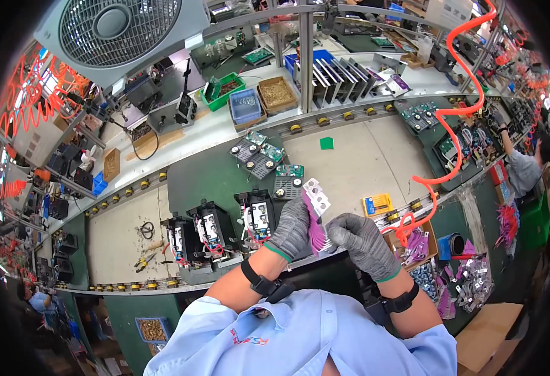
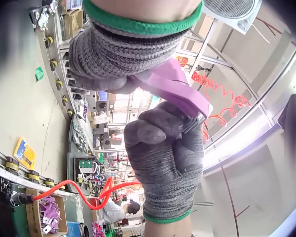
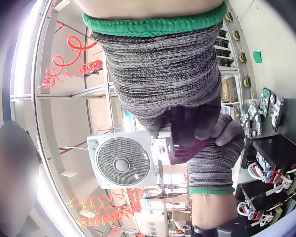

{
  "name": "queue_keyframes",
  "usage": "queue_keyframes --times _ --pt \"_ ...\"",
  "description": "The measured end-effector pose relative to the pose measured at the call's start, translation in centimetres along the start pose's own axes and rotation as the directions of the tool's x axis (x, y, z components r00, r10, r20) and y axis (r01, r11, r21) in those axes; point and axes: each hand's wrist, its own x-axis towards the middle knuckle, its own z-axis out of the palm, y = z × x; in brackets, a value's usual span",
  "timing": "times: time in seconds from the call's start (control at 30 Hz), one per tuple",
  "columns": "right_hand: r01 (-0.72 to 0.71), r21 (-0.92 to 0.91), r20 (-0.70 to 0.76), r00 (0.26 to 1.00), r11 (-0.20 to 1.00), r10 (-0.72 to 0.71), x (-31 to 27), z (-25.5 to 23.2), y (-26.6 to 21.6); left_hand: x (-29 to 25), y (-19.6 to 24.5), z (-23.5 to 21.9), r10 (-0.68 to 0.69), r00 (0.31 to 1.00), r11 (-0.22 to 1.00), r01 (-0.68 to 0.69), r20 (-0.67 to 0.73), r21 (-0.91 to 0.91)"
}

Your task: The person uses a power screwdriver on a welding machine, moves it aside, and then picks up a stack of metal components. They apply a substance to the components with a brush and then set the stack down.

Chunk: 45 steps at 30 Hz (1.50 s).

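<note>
A stack of purple strips with bare metal ends and holes (image 1: 316, 216) stands upright between the two gloved hands. My left hand (image 1: 292, 229) grips the stack from its left side, thumb and fingers around the purple part. The right hand (image 1: 363, 241), fingers curled, pinches at the lower ends of the strips. In the left wrist view, the purple strips (image 2: 175, 89) fan a little apart, and their ends overlap the curled right hand (image 2: 165, 153). From the right wrist, the dark fingertips of the right hand (image 3: 163, 79) cover part of the purple strips (image 3: 185, 152).
Black units with wiring (image 1: 209, 229) stand left of the hands, circuit boards (image 1: 287, 182) just beyond. A yellow case (image 1: 377, 204) lies to the right. An orange coiled hose (image 1: 454, 144) hangs down there, over a box of purple strips (image 1: 418, 245). A fan (image 1: 115, 28) is overhead.
</note>
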Motion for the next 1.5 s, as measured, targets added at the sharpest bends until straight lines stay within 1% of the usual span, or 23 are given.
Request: queue_keyframes --times 0.1,0.13,0.17,0.23,0.3,0.37,0.4,0.5,0.53,0.67,0.83,0.9,0.93,1.07,1.13,1.17,1.2,1.23,1.3,1.33,1.37,1.43,1.5 --pt "0.032 0.052 0.063 0.997 0.998 -0.035 -0.3 -0.3 0.2 -0.4 0.1 0.0 0.027 1.000 0.998 -0.028 0.014 0.064" --pt "0.012 0.018 0.053 0.999 1.000 -0.013 -0.4 -0.2 -0.1 -2.4 1.1 2.4 0.080 0.997 0.993 -0.077 -0.021 0.094" --pt "-0.008 -0.015 0.041 0.999 1.000 0.008 -0.6 -0.2 -0.4 -2.5 1.1 2.4 0.085 0.996 0.992 -0.083 -0.016 0.095" --pt "0.001 0.024 0.007 1.000 1.000 -0.001 -0.6 -0.1 -1.4 -3.2 1.6 3.2 0.146 0.985 0.978 -0.158 0.089 0.140" --pt "0.007 0.060 -0.026 1.000 0.998 -0.006 -0.3 -0.3 -2.4 -3.6 1.8 3.3 0.109 0.991 0.974 -0.121 0.070 0.189" --pt "-0.003 0.009 0.038 0.999 1.000 0.002 0.1 -0.5 -2.8 -2.6 1.2 2.1 0.180 0.976 0.861 -0.218 0.126 0.460" --pt "-0.016 -0.027 0.045 0.999 1.000 0.017 0.5 -0.7 -2.5 -3.0 1.0 2.7 0.245 0.962 0.835 -0.274 0.123 0.477" --pt "-0.042 0.006 0.061 0.997 0.999 0.042 1.1 -0.4 -2.3 -2.7 0.7 1.8 0.163 0.986 0.888 -0.166 0.043 0.428" --pt "-0.059 0.012 0.065 0.996 0.998 0.058 1.2 -0.4 -1.7 -4.4 1.4 2.7 0.187 0.977 0.874 -0.213 0.103 0.436" --pt "-0.066 0.041 0.071 0.995 0.997 0.063 1.2 0.0 -0.3 -4.5 1.5 1.6 0.101 0.994 0.881 -0.110 0.045 0.460" --pt "-0.092 0.075 0.099 0.991 0.993 0.085 0.8 0.4 -0.6 -5.2 2.0 1.7 0.160 0.985 0.864 -0.171 0.063 0.474" --pt "-0.096 0.158 0.072 0.994 0.983 0.085 0.8 0.8 -1.9 -5.0 2.1 1.6 0.207 0.966 0.711 -0.258 0.156 0.654" --pt "-0.057 0.002 0.056 0.997 0.998 0.057 1.0 0.6 -2.3 -5.5 2.3 2.1 0.250 0.951 0.581 -0.299 0.183 0.757" --pt "0.017 -0.038 0.025 1.000 0.999 -0.016 1.3 0.8 -1.9 -5.3 2.3 2.0 0.291 0.929 0.485 -0.350 0.229 0.802" --pt "-0.010 -0.022 0.028 1.000 1.000 0.011 0.5 0.2 -1.3 -3.3 1.7 0.2 0.249 0.956 0.734 -0.291 0.156 0.614" --pt "-0.042 -0.004 0.036 0.998 0.999 0.042 0.2 -0.1 -1.1 -2.6 1.7 -0.3 0.247 0.955 0.733 -0.293 0.161 0.613" --pt "-0.118 -0.038 0.025 0.993 0.992 0.119 -0.6 0.6 -1.9 -2.4 2.1 -0.1 0.246 0.957 0.814 -0.290 0.155 0.503" --pt "-0.122 -0.034 0.023 0.992 0.992 0.123 -0.6 0.7 -1.4 -2.2 2.4 0.1 0.239 0.960 0.880 -0.277 0.143 0.385" --pt "-0.201 -0.095 -0.004 0.979 0.975 0.202 -0.7 0.8 0.0 -1.6 2.1 0.6 0.213 0.974 0.903 -0.228 0.083 0.363" --pt "-0.141 0.021 -0.020 0.990 0.990 0.141 -0.7 1.4 0.1 -1.3 1.8 0.6 0.210 0.976 0.917 -0.218 0.061 0.334" --pt "-0.160 0.033 -0.022 0.987 0.987 0.161 -0.5 1.6 0.4 -1.0 1.4 0.3 0.206 0.978 0.929 -0.207 0.036 0.306" --pt "-0.056 0.078 -0.021 0.998 0.995 0.057 -0.2 1.6 1.0 -0.8 0.9 -0.2 0.198 0.980 0.909 -0.195 0.030 0.368" --pt "-0.040 0.016 -0.031 0.999 0.999 0.040 -0.1 1.2 1.9 -1.1 0.4 0.1 -0.011 0.998 0.983 0.024 -0.067 0.185"
